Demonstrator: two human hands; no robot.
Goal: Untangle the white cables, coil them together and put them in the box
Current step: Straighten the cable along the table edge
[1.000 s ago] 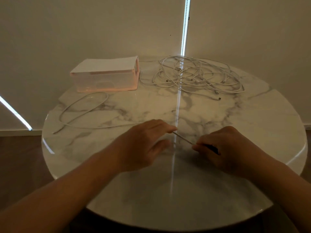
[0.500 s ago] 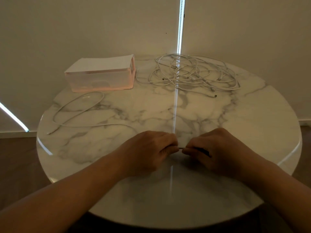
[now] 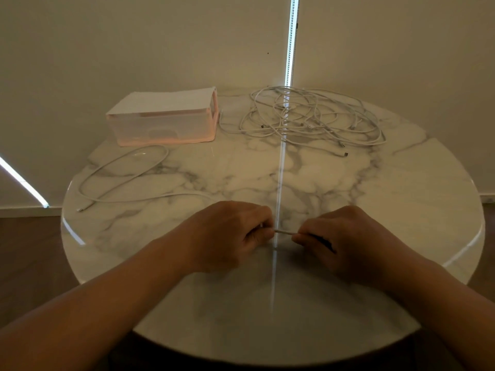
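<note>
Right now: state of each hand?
Left hand: closed, pinching the cable.
Right hand: closed, pinching the same cable.

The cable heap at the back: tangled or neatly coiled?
Tangled: the cable heap sprawls in loose loops crossing each other on the table, plug ends poking out, beside the box.

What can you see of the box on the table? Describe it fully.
The box is low, rectangular, apparently translucent pinkish plastic, with a flat white top. It stands at the far left of the marble table, long side toward the camera, a rounded recess on that side. The tangled white cables lie to its right, one strand close to its end.
</note>
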